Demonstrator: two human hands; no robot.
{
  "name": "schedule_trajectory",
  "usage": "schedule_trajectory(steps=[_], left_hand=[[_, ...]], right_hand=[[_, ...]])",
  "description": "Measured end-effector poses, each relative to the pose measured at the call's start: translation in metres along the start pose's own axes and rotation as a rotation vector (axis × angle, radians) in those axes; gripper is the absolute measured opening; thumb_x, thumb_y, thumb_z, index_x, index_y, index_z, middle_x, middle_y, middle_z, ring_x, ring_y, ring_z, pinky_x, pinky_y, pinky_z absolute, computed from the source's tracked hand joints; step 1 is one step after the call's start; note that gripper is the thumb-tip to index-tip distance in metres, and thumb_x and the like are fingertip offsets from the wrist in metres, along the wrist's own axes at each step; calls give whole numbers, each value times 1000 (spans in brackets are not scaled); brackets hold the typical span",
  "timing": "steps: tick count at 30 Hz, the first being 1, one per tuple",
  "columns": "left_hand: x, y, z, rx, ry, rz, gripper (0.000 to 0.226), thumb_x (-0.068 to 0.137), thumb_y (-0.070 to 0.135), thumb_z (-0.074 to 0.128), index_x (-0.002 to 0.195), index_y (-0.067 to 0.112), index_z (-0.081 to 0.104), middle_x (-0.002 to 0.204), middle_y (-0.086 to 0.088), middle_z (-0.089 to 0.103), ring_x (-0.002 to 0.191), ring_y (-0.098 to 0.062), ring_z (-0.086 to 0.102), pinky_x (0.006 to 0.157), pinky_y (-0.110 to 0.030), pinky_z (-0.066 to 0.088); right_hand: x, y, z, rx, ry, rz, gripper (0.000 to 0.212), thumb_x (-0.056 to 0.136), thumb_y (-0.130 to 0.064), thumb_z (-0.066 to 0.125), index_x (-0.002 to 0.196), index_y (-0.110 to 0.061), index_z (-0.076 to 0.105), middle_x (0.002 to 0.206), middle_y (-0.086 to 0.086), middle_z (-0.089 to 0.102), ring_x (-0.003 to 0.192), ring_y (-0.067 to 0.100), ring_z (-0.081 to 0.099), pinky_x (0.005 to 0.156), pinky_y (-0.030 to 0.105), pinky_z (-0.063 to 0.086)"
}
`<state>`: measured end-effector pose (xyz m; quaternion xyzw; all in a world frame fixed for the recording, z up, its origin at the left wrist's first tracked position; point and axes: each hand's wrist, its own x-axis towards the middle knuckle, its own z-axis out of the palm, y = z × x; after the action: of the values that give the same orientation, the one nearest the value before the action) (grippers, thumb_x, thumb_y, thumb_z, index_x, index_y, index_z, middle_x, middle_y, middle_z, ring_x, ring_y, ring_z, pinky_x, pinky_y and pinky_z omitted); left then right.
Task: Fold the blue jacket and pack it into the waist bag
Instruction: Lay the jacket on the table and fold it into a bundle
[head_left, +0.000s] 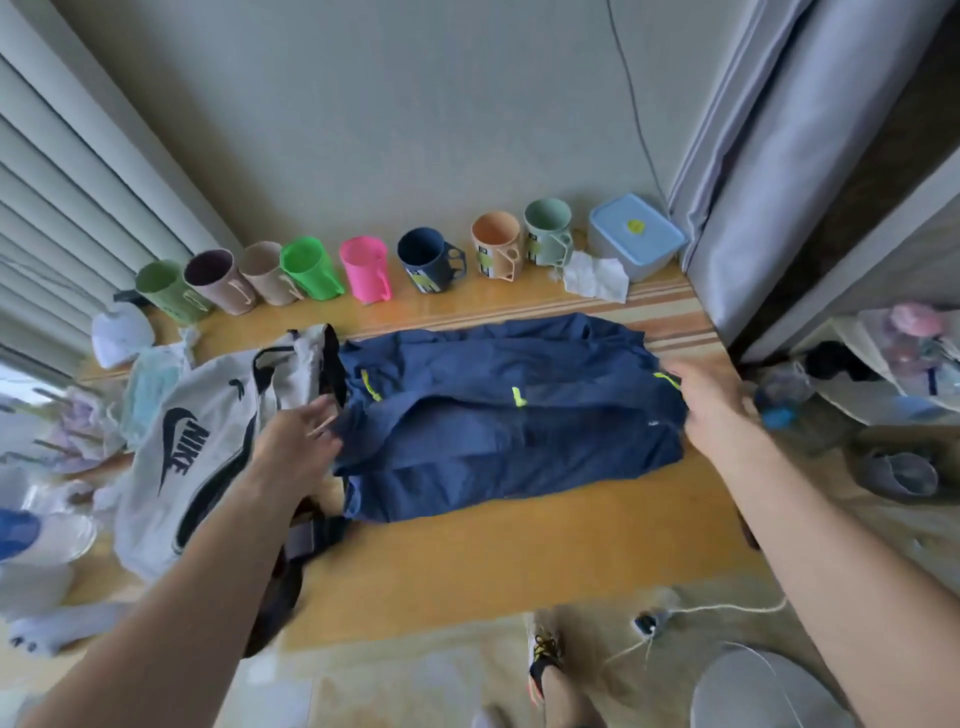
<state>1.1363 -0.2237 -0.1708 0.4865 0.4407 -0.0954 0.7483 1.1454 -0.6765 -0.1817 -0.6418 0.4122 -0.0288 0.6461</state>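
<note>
Jacket (498, 415) lies folded lengthwise between both hands, each touching an end.

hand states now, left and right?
Left hand: open, fingers on the blue jacket's left end.
Right hand: grips the jacket's right end.

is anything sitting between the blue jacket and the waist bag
Nothing visible. The blue jacket lies flat on the table with its left end right against the waist bag. Only the left hand is at that junction, at the jacket's edge; the right hand is at the other end.
</note>
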Motion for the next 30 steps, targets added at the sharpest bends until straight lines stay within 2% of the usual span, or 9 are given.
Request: schedule_trajectory(steps=[3,6,9,12,16,18,21,24,30], left_hand=[[37,15,30,-157,73,10,31,96,1,45,123,3,58,111,-8,64,92,-20,67,70,-32,53],[55,10,59,93,228,177,62,92,-9,45,149,15,48,75,7,63,60,-10,58,57,-24,48],[70,-7,71,711,170,373,73,81,0,71,145,29,48,120,4,64,100,-20,64,81,-32,52],[91,-19,73,1145,138,447,80,82,16,81,150,35,42,155,-4,41,142,-25,41,112,-46,42],[100,-27,81,1468,295,412,70,97,38,62,158,21,33,166,-16,28,149,-38,32,117,-53,36],[91,-35,82,1588,318,508,69,99,44,55,160,21,30,167,-18,25,148,-40,33,117,-53,34],[75,-56,78,1591,325,554,71,97,51,53,158,23,29,162,-16,34,143,-38,41,108,-54,41],[60,-69,71,1420,415,362,76,95,55,54,155,15,30,152,-18,45,135,-40,47,102,-55,45],[60,-57,53,1131,320,55,49,91,36,63,132,11,49,128,-12,63,112,-35,60,92,-45,47]], right_hand=[[35,-13,37,-131,-33,-5,37,76,-13,60,112,-8,68,124,25,63,98,29,61,94,54,55],[50,-2,51,-541,-111,-322,52,79,3,60,129,-9,59,132,15,56,118,31,56,100,45,50],[70,20,59,-876,-247,-639,45,77,-11,77,120,-13,64,139,14,55,132,33,51,106,45,44],[97,36,72,-1206,-331,-831,55,75,-32,85,125,-19,67,152,18,48,141,41,43,111,55,40],[117,33,93,-1405,-153,-741,52,90,-28,71,136,-6,59,156,29,39,143,52,35,111,62,39],[99,33,111,-1352,-147,-852,55,96,-31,61,142,-3,52,158,29,35,146,50,30,115,60,35],[40,48,146,-1213,-378,-1051,61,103,-44,42,153,-9,40,165,21,27,154,41,20,122,55,27],[11,78,172,-1224,-544,-1044,67,103,-52,34,159,-14,29,170,15,17,157,36,11,125,53,20],[21,107,189,-1369,-558,-900,73,102,-52,34,161,-13,18,171,13,3,158,33,3,124,53,21]])
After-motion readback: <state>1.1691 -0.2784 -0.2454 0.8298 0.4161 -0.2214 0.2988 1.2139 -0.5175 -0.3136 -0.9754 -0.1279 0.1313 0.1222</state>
